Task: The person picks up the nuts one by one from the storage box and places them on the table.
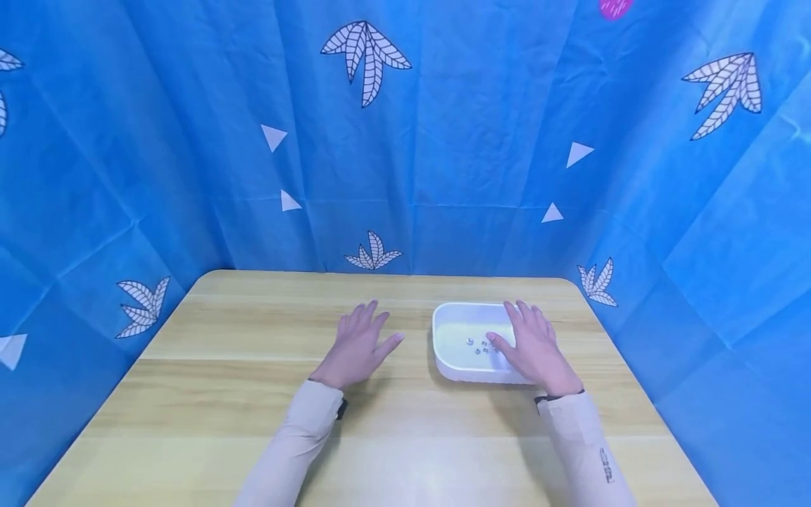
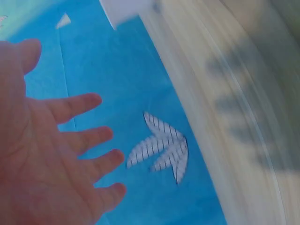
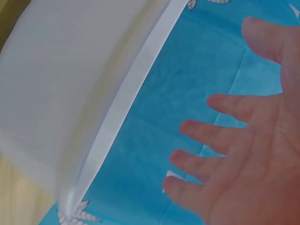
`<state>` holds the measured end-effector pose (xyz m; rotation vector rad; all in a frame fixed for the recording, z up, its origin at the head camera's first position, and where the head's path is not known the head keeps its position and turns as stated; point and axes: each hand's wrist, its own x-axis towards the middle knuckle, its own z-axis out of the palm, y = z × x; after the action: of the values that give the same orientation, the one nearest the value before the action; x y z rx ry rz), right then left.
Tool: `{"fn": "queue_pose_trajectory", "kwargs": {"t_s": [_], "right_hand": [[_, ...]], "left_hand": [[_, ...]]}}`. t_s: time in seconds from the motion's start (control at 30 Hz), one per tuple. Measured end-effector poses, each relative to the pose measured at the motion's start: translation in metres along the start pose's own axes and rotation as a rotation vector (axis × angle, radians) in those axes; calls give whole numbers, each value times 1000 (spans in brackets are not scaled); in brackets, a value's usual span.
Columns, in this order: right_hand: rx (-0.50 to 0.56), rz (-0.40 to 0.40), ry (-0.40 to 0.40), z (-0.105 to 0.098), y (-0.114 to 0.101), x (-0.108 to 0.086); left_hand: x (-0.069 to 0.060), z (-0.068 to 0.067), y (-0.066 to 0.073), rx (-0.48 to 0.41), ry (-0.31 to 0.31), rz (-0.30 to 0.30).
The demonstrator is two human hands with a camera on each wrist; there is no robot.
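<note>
A white rectangular tray (image 1: 446,362) stands on the right half of the table, with several small shiny clear pieces (image 1: 478,351) on its floor. Over the tray's right side hovers my right hand (image 1: 535,348), fingers spread and holding nothing; it hides part of the tray. To the left of the tray my left hand (image 1: 361,346) is held above the bare wood, fingers extended and apart. Its palm (image 2: 42,164) faces the left wrist camera with nothing in it. In the right wrist view the tray's wall (image 3: 110,122) rises beside the spread fingers (image 3: 211,136).
The light wooden table (image 1: 209,394) has rounded far corners. A blue curtain (image 1: 443,141) printed with white leaves and triangles surrounds its back and sides. Both forearms, in pale sleeves (image 1: 285,443), reach in from the front edge.
</note>
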<state>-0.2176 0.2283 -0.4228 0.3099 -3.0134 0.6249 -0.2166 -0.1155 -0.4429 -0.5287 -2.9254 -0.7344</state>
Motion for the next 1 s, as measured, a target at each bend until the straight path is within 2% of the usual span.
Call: {"fn": "queue_pose_trajectory", "kwargs": {"t_s": [0.17,0.33,0.5,0.77,1.0], "right_hand": [[1,48,25,-10,23,1],[-12,83,59,-15,44,7],[2,132,34,-19,60,15],[-59,158,-21,-22,83,24],[-140,120,-82,-20,97,24]], "left_hand": [[18,17,16,-83,-41,11],[27,38,22,-182,-85,-40],[34,51,24,-238,-125,-86],[39,62,33,-262,-86,-93],[41,75,42,-186,-34,-83]]}}
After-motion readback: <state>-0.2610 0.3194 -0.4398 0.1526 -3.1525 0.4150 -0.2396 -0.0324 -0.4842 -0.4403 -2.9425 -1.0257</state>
